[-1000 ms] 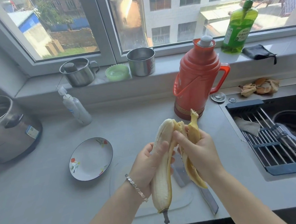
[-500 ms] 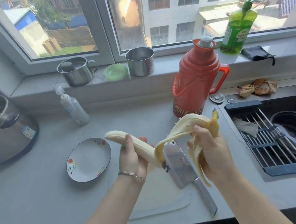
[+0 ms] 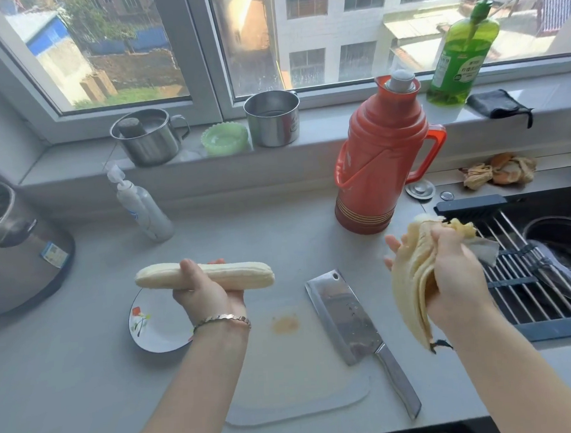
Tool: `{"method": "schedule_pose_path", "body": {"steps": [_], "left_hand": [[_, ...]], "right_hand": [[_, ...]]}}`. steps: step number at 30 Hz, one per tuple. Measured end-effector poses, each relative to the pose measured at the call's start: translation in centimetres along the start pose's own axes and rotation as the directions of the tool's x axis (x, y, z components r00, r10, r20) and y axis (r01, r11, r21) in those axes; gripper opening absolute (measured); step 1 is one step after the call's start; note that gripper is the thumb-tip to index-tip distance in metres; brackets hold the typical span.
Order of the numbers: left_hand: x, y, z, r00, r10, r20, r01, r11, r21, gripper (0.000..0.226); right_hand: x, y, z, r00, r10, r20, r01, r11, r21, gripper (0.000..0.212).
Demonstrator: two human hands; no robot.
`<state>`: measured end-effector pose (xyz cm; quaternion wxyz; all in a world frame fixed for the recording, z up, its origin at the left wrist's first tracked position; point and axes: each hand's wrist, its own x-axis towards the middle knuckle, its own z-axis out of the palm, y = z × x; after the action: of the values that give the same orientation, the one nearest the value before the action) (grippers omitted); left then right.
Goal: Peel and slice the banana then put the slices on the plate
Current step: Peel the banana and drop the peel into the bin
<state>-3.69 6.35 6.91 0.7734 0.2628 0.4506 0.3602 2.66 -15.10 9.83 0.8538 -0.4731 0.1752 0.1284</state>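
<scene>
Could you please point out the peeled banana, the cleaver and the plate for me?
peeled banana (image 3: 247, 275), head view, bare right half of the fruit.
cleaver (image 3: 344, 316), head view, middle of the blade.
plate (image 3: 158, 335), head view, white inner surface.

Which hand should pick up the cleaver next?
Right, probably. The cleaver lies nearer the right hand, which needs only drop the peel; the left hand holds the peeled banana.
</scene>
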Motion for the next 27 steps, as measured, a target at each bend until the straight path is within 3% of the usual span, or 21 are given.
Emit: {"method": "schedule_pose_path", "body": {"steps": [3, 5, 8, 10, 12, 16, 19, 21, 22, 24, 27], "left_hand": [[-1.3, 0.3, 0.4, 0.99, -0.127, 0.054, 0.131, 0.989, -0.066, 0.025], [-2.4, 0.3, 0.8, 0.966, -0.242, 0.088, 0.251, 0.959, -0.128, 0.026], [-3.7, 0.0, 1.3, 0.937, -0.318, 0.146, 0.337, 0.933, -0.13, 0.024], [-4.1, -0.4, 1.3, 0.929, -0.318, 0.187, 0.339, 0.937, -0.09, 0.024], [-4.3, -0.7, 1.2, 0.911, -0.352, 0.213, 0.371, 0.927, -0.055, 0.027], [-4.9, -1.4, 1.4, 0.851, -0.46, 0.255, 0.484, 0.874, -0.038, 0.032], [-5.3, -2.7, 1.8, 0.787, -0.533, 0.31, 0.524, 0.843, 0.119, 0.027], [-5.8, -4.4, 1.8, 0.761, -0.539, 0.361, 0.418, 0.833, 0.362, 0.017], [-6.2, -5.5, 1.8, 0.748, -0.537, 0.389, 0.298, 0.796, 0.526, 0.012], [-7.2, -7.8, 1.7, 0.702, -0.564, 0.435, 0.019, 0.625, 0.78, 0.011], [-9.3, -11.3, 1.8, 0.605, -0.666, 0.437, -0.252, 0.36, 0.898, 0.026]], "right_hand": [[0.1, 1.2, 0.2, 0.961, 0.276, -0.01, -0.276, 0.957, -0.088, 0.016], [-0.6, 2.2, 0.6, 0.908, 0.411, 0.082, -0.386, 0.896, -0.217, 0.026], [-1.9, 3.9, 1.7, 0.838, 0.446, 0.314, -0.317, 0.867, -0.385, 0.048], [-2.7, 4.4, 2.4, 0.826, 0.428, 0.367, -0.255, 0.865, -0.433, 0.045], [-3.0, 4.5, 2.6, 0.839, 0.409, 0.358, -0.217, 0.856, -0.469, 0.036], [-3.3, 4.0, 0.8, 0.797, 0.472, 0.377, -0.281, 0.843, -0.46, 0.04], [-2.8, 3.0, -2.3, 0.898, 0.387, 0.208, -0.241, 0.829, -0.504, 0.018], [-2.2, 2.3, -5.1, 0.961, 0.267, 0.069, -0.174, 0.782, -0.598, 0.019], [-2.0, 1.9, -6.6, 0.978, 0.209, 0.021, -0.145, 0.743, -0.654, 0.022], [-1.8, 1.0, -9.8, 0.99, 0.119, -0.071, -0.132, 0.669, -0.731, 0.028], [-2.5, 0.0, -15.3, 0.974, 0.006, -0.229, -0.178, 0.647, -0.741, 0.021]]}}
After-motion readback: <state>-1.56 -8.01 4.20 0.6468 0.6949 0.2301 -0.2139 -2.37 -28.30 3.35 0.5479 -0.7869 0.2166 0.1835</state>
